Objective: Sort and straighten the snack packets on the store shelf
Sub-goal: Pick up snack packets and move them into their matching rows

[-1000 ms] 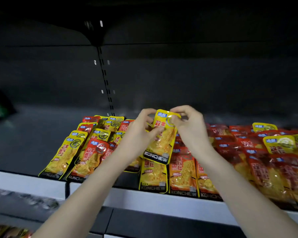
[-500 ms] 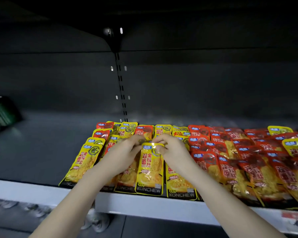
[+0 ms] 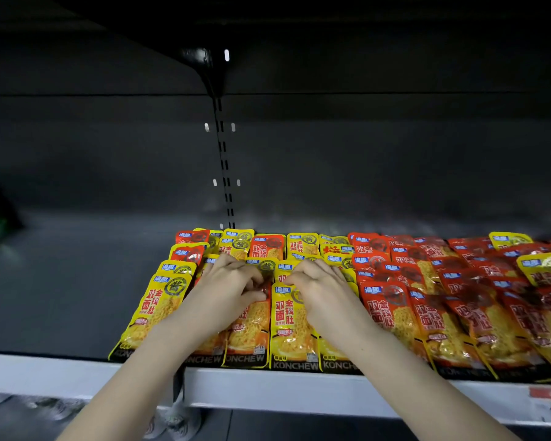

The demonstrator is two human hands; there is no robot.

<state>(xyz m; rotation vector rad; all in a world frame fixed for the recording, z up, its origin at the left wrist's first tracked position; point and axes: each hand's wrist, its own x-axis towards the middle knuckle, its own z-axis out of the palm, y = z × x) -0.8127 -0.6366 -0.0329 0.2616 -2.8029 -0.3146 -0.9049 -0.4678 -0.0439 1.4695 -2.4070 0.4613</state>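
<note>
— Dozens of snack packets cover the right half of the dark shelf point(image 3: 61, 281), yellow packets point(image 3: 159, 310) toward the middle, red packets point(image 3: 392, 310) running to the right edge.
— Any writing?
— "KONCHEW" in pale letters along the bottom bands at the front edge, plus large red Chinese characters down each face.
— And the hands?
— Both lie palm-down on the yellow group. The left hand point(image 3: 226, 288) curls its fingers on one packet's top; whether it pinches it, I cannot tell. The right hand point(image 3: 318, 288) rests spread and flat across the yellow packet point(image 3: 291, 332) at the front edge, gripping nothing.
</note>
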